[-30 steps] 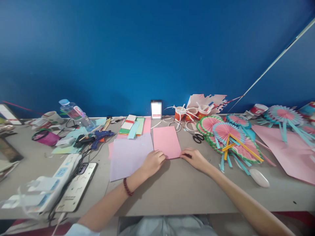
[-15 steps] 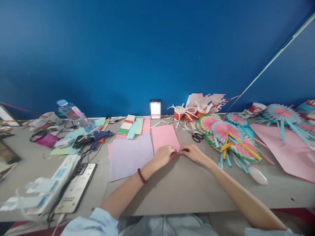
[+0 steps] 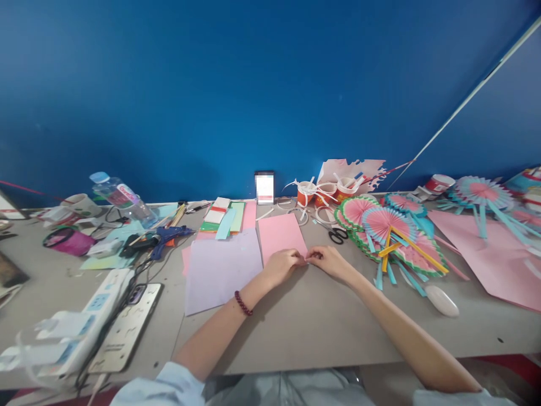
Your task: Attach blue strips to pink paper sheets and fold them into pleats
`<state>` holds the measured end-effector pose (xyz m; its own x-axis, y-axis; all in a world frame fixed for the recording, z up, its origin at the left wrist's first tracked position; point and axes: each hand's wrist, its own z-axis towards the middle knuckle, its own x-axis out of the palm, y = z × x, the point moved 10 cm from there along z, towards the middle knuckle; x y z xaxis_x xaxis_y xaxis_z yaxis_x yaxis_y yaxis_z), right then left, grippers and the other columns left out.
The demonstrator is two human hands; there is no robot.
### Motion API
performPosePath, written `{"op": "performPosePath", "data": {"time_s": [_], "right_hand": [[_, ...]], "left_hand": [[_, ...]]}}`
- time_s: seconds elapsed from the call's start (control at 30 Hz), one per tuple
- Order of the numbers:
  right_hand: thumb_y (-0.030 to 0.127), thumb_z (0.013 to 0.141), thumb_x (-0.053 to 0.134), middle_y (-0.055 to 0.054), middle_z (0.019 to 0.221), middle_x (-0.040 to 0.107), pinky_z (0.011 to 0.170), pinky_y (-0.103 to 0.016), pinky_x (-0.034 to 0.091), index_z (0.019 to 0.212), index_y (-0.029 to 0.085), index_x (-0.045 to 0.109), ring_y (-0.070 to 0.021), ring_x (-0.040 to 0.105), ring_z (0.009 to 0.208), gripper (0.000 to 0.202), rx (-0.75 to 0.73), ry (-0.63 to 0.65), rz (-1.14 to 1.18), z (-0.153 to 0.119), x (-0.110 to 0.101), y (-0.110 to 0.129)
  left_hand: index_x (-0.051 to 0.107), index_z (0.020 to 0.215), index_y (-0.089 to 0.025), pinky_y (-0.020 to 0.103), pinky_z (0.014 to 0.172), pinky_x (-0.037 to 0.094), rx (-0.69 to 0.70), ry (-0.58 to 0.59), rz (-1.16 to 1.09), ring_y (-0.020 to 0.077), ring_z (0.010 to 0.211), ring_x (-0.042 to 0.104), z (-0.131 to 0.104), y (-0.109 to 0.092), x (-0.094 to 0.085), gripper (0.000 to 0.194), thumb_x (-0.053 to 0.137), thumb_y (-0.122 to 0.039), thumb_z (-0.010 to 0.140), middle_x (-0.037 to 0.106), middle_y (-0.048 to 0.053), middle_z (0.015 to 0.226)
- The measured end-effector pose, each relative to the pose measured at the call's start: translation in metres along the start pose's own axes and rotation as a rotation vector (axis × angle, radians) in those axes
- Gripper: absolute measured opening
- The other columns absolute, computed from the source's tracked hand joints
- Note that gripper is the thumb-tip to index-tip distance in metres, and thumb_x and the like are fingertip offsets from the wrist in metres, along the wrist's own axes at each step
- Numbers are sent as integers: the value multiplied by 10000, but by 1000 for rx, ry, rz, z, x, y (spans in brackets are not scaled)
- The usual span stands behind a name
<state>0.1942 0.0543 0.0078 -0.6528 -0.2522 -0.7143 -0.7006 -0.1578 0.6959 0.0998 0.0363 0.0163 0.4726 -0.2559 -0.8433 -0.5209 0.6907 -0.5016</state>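
A pink sheet of paper (image 3: 282,234) lies on the grey table in front of me. At its near edge my left hand (image 3: 285,266) pinches the paper, its thumb and fingers pressed together. Close beside it, my right hand (image 3: 327,261) grips the same edge near the sheet's right corner. The fingertips almost meet and cover most of that edge, so any fold there is hard to make out. To the left, a lilac sheet (image 3: 224,273) lies flat, partly under my left forearm.
Black scissors (image 3: 338,235) and several pleated paper fans (image 3: 389,225) lie right of my hands. Paper cups (image 3: 327,194) stand behind. Leftward are a glue gun (image 3: 169,239), a phone (image 3: 127,327), a power strip (image 3: 93,316) and a tilted bottle (image 3: 124,197). A lit screen (image 3: 265,189) leans on the wall.
Both hands stay at the near edge of the pink sheet, with only a slight shift of the fingers. The whole view has moved a little.
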Motion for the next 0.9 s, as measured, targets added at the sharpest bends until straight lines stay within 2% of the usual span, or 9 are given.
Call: {"op": "performPosePath", "data": {"time_s": [0.13, 0.23, 0.3, 0.43, 0.57, 0.9], "right_hand": [[240, 815, 494, -49, 772, 692, 647, -273, 469, 879, 181, 665, -171, 619, 676, 192, -76, -74, -31, -10, -6, 7], [174, 844, 429, -79, 933, 686, 765, -315, 490, 962, 193, 648, -194, 632, 832, 249, -183, -176, -142, -30, -9, 17], [148, 867, 389, -84, 1033, 668, 850, -341, 480, 1037, 194, 635, -202, 611, 952, 302, -211, -228, -257, -45, -5, 17], [155, 883, 392, -99, 1117, 641, 878, -377, 478, 1161, 179, 595, -215, 580, 1010, 345, -271, -271, -496, -66, 12, 18], [159, 890, 399, -114, 1129, 628, 873, -388, 467, 1190, 148, 583, -231, 555, 1027, 352, -263, -275, -612, -69, 21, 17], [105, 869, 389, -113, 1162, 600, 850, -366, 430, 1214, 141, 570, -237, 519, 1027, 392, -217, -270, -686, -68, 24, 18]], "left_hand": [[699, 1005, -274, 256, 784, 433, 33, -3, 29, 165, 917, 593, 0, -2, 1, 270, 444, -265, 917, 649, 39, 990], [696, 1019, -266, 257, 799, 433, 37, -13, 26, 162, 919, 589, 1, 0, 2, 269, 450, -240, 913, 647, 37, 987], [699, 1014, -265, 254, 809, 433, 25, -8, 17, 156, 924, 588, 1, 3, 3, 269, 454, -223, 910, 647, 31, 986], [702, 1010, -266, 247, 828, 435, -22, 24, 0, 145, 940, 584, 2, 7, 6, 284, 449, -189, 907, 644, 27, 1004], [701, 1020, -255, 255, 852, 433, -28, 41, -4, 149, 953, 580, 2, 5, 6, 302, 449, -146, 895, 643, 31, 1017], [698, 1024, -247, 261, 839, 435, -26, 48, -7, 154, 953, 573, 4, 7, 7, 304, 435, -157, 901, 628, 40, 1012]]}}
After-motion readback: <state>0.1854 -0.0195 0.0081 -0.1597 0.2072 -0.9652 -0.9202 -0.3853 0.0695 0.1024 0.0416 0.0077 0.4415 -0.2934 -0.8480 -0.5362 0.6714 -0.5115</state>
